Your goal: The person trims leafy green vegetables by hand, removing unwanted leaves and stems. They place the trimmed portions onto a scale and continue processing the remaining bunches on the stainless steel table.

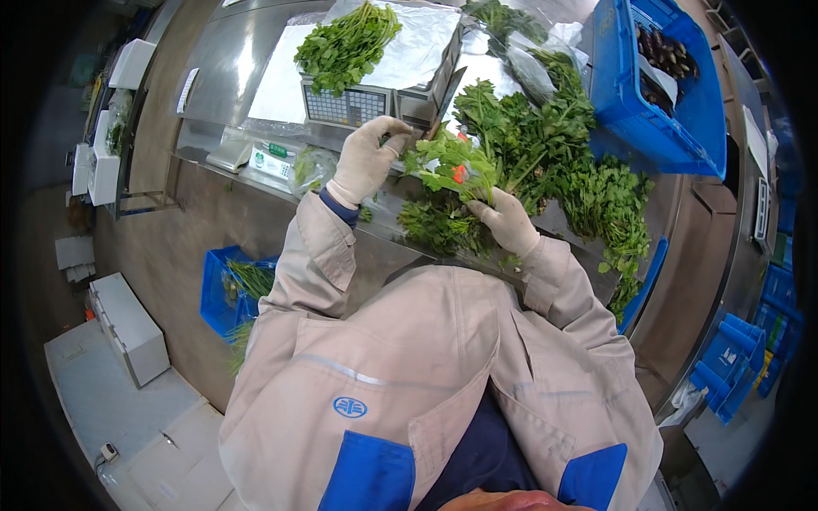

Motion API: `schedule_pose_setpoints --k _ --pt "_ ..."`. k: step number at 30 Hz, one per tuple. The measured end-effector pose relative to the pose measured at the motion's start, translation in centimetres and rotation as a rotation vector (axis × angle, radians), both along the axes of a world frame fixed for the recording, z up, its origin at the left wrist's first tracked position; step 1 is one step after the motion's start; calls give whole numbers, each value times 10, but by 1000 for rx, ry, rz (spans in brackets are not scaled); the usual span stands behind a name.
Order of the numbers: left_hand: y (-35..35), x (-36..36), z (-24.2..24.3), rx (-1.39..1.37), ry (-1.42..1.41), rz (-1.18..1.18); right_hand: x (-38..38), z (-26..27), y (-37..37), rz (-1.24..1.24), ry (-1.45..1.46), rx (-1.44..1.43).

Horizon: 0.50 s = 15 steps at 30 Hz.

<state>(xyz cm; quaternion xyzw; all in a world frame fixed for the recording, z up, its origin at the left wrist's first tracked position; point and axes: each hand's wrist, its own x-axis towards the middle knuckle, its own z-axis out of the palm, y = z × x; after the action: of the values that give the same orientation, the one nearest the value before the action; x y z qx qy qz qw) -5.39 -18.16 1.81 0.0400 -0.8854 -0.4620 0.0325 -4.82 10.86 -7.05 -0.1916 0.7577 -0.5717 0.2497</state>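
Note:
Both my hands wear pale gloves. My right hand [509, 225] grips the stems of a small bunch of leafy greens [447, 160], with red-orange pieces [459, 174] showing among the leaves. To the left of that bunch is my left hand [367, 156], its thumb and fingers curled toward each other; whether they pinch anything cannot be made out. A narrow blade [451, 92], apparently a knife's, slants beside the scale near my left fingertips. Beyond my left hand stands a weighing scale [348, 105] with a keypad, topped by a bunch of leafy herbs [345, 48].
Loose leafy greens [537, 134] cover the steel table's right part. A blue crate [671, 134] with eggplants stands at the far right. A bagged vegetable [314, 169] and a white-and-green box [271, 160] lie left. Below is a blue floor crate [217, 287] with long greens.

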Motion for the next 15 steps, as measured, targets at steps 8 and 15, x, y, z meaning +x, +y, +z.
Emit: schedule_pose_setpoints --k 8,15 --pt "76 -2 -4 -363 229 -443 8 24 38 160 -70 -71" --pt "105 -2 -5 -320 232 -470 15 42 77 252 -206 -56"
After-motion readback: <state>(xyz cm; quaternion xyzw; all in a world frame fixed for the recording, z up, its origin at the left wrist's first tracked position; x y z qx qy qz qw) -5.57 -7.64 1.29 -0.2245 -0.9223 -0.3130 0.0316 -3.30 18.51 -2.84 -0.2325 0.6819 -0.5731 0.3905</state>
